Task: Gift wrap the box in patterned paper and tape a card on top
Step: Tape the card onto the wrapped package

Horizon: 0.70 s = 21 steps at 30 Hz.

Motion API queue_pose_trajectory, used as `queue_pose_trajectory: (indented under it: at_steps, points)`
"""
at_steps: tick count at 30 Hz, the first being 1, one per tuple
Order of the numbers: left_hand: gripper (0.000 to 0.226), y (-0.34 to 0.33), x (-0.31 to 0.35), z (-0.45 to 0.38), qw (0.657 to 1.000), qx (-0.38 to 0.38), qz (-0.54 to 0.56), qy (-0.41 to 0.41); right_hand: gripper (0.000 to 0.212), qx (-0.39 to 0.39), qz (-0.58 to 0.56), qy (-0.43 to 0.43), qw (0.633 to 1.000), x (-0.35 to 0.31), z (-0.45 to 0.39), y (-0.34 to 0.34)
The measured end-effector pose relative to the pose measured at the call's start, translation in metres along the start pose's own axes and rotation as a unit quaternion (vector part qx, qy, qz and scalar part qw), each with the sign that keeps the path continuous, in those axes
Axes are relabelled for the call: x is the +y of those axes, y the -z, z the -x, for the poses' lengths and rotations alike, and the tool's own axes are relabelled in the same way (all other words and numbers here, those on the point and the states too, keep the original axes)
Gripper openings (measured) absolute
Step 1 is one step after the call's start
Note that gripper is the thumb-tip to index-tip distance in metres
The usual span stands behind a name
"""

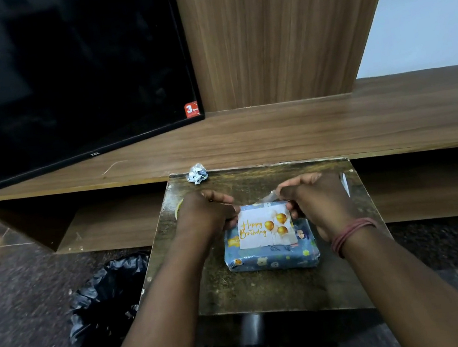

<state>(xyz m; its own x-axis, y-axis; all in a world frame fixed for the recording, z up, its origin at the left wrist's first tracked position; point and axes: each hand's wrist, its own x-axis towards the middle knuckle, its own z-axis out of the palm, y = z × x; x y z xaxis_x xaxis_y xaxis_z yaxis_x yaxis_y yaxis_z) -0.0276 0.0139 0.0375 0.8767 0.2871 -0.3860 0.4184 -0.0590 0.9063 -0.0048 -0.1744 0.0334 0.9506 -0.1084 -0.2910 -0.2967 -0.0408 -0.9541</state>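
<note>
While the wrapped box (272,251) sits mid-desk with the birthday card (265,227) on top, the left hand (208,210) and right hand (314,196) pinch a clear tape strip (267,197) between curled fingers over the card's far edge. Lower it taut, then press flat. A small worn desk (269,292) stands before a wooden TV shelf (275,133); a crumpled scrap (197,173) lies at its far edge.

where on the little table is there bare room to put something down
Bare patches: the near strip of the small table in front of the wrapped box, and the far edge right of the crumpled paper. Crowded: the middle, where left hand and right hand flank the card.
</note>
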Motion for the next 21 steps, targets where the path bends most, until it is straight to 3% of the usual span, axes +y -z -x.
queue_pose_trajectory:
  at_steps: [6, 8, 12, 17, 21]
  points:
    - [0.01, -0.003, 0.004, 0.0, 0.998, -0.021, -0.019, -0.058, 0.005, -0.064, 0.009, 0.024, 0.998, -0.012, 0.008, 0.003]
    - [0.023, -0.005, 0.01, 0.007, 0.993, -0.053, -0.049, -0.09, 0.005, -0.087, 0.006, 0.038, 0.995, -0.017, 0.01, 0.002]
    - [0.047, -0.006, 0.019, 0.016, 0.989, -0.127, -0.043, -0.066, 0.009, -0.078, 0.018, 0.065, 0.995, -0.017, 0.011, 0.002]
    - [0.016, -0.005, 0.014, 0.014, 0.991, -0.121, -0.025, -0.058, 0.009, -0.066, 0.035, 0.079, 0.994, -0.015, 0.01, 0.002]
    - [0.013, -0.005, 0.012, 0.011, 0.992, -0.111, -0.019, -0.052, 0.01, -0.055, 0.052, 0.08, 0.994, -0.012, 0.008, 0.004]
